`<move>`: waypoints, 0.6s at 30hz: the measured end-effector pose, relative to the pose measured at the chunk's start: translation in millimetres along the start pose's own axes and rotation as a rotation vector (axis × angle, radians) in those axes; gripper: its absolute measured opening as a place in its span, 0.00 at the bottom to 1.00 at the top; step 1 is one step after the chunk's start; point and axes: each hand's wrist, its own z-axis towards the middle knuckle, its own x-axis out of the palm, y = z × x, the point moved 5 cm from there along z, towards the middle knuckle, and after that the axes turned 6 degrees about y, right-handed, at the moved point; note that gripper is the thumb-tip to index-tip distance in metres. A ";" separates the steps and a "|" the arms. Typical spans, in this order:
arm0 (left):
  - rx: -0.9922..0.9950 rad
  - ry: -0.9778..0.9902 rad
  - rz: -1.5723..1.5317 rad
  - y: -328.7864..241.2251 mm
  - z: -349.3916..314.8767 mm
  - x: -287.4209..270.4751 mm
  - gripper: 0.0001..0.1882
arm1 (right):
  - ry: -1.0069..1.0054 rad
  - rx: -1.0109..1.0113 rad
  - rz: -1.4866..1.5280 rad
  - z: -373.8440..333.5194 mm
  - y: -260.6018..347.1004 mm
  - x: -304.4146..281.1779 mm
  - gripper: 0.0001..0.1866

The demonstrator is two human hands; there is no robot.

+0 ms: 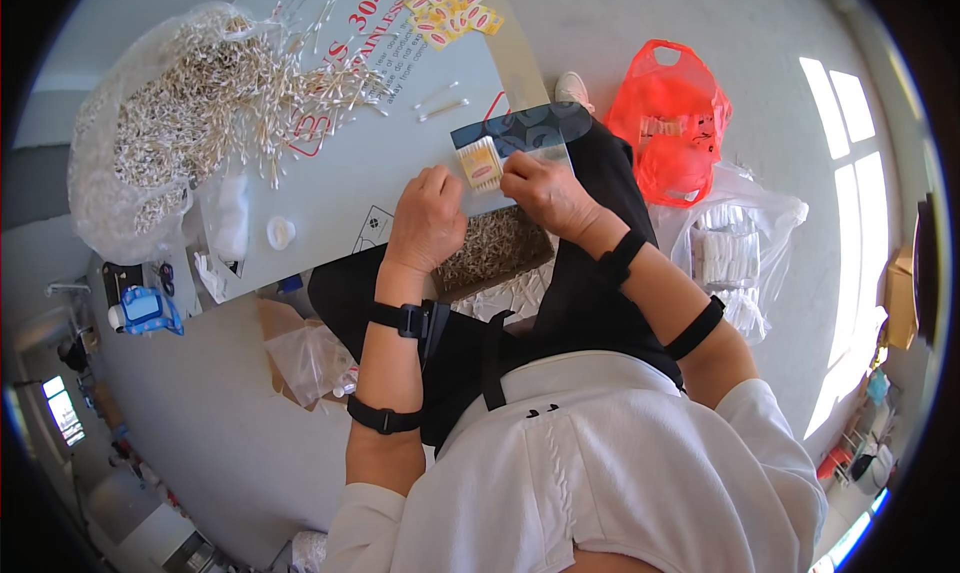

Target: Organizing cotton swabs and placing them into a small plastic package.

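A bundle of cotton swabs with a yellow and white card (481, 163) lies at the near right corner of the table. It is in or on a clear plastic bag with a dark blue printed band (520, 129); I cannot tell which. My right hand (548, 195) is closed, its fingertips pinching the bag at the bundle's right side. Left of the bundle, my left hand (430, 218) is curled closed, and whatever its fingers hold is hidden. Below both hands, a brown box of cotton swabs (495, 248) sits between my legs.
Loose cotton swabs (200, 103) spill from a large clear bag across the table's left side. Several yellow cards (455, 18) lie at its far edge. On the floor at right stand a red plastic bag (670, 123) and a clear bag of white packs (728, 253).
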 end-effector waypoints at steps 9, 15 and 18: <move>-0.298 -0.301 0.111 18.1 60.8 18.3 0.30 | 0.035 0.250 0.163 -10.7 -10.5 14.3 0.06; -0.277 -0.042 0.219 14.6 76.8 59.0 0.36 | -0.010 0.553 0.367 -17.4 -22.8 9.5 0.04; -0.290 -0.037 0.224 7.4 72.5 62.2 0.37 | 0.009 0.733 0.459 -25.3 -32.1 8.5 0.04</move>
